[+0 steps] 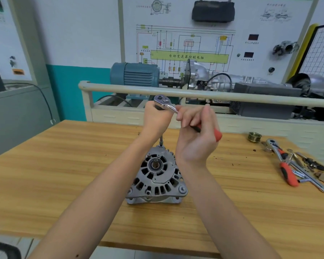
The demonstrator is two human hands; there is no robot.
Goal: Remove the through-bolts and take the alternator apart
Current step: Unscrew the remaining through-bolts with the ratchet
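We find the alternator [156,179] standing unclamped on end near the middle of the bench [64,165], shaft up, with a long thin extension [161,141] running from a through-bolt at its far rim up to the ratchet [164,103]. The left hand [155,118] has its fingers wrapped about the ratchet head, and the right hand [196,136] has its fingers curled round the red handle [217,134]. We judge that a sideways pull could tip the housing or cam the socket off the bolt, rounding it; the loose tools [295,165] lie well apart to the right.
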